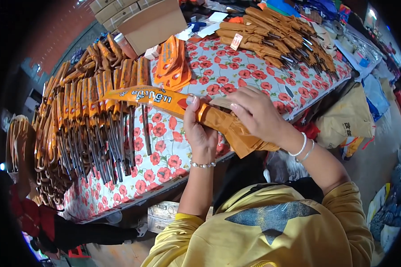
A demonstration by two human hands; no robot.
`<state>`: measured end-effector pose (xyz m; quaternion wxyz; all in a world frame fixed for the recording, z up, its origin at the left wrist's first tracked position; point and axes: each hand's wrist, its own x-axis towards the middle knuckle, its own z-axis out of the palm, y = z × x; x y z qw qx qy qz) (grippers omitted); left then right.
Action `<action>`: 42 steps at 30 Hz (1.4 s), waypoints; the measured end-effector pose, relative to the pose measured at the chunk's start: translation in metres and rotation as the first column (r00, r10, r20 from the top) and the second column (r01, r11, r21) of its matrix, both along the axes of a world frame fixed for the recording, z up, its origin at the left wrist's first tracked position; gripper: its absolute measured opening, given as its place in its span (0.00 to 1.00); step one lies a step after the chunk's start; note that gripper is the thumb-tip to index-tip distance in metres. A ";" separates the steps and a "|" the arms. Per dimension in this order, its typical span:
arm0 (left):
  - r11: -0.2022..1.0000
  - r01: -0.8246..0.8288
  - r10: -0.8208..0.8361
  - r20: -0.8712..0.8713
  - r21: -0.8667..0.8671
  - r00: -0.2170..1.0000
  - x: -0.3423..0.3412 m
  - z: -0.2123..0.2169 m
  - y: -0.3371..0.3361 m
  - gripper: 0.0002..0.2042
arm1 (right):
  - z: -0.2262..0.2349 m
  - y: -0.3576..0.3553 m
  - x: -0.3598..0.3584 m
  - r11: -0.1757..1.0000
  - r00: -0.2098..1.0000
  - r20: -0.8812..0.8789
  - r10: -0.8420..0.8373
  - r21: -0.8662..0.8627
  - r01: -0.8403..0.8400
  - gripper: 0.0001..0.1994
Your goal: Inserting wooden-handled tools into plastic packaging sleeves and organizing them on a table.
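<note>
Above the table's near edge I hold a folded umbrella with brown-orange cloth. A bright orange printed sleeve extends from it to the left, tapering to a point. My left hand is closed around the umbrella where sleeve and cloth meet, its thumb on top. Over the brown cloth lies my right hand, fingers bent and closed on the folds; the palm side is hidden. Loose orange sleeves lie in a stack beyond my left hand.
Rows of sleeved umbrellas cover the table's left side, metal shafts toward me. Unsleeved brown umbrellas are heaped at the far right. The table bears a flowered cloth. An open carton stands behind; another person is at lower left.
</note>
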<state>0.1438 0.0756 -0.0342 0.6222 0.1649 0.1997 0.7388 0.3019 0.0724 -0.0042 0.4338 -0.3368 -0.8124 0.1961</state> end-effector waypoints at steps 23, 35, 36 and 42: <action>0.998 -0.035 0.048 0.226 -0.058 0.973 0.006 -0.024 0.016 0.05 | 0.000 -0.019 -0.024 0.994 0.887 0.451 -0.102 0.022 0.103 0.18; 0.996 0.033 -0.021 0.133 -0.085 0.991 0.033 -0.018 0.007 0.05 | -0.009 -0.014 -0.016 0.994 0.889 0.447 -0.094 -0.011 0.111 0.18; 0.992 0.074 -0.058 0.149 -0.104 0.987 0.032 -0.019 0.008 0.06 | -0.009 -0.016 -0.016 0.996 0.893 0.440 -0.088 0.008 0.094 0.19; 0.996 0.069 -0.059 0.152 -0.059 0.987 0.035 -0.026 0.009 0.06 | -0.015 -0.012 -0.010 0.973 0.923 0.359 -0.138 -0.124 0.194 0.19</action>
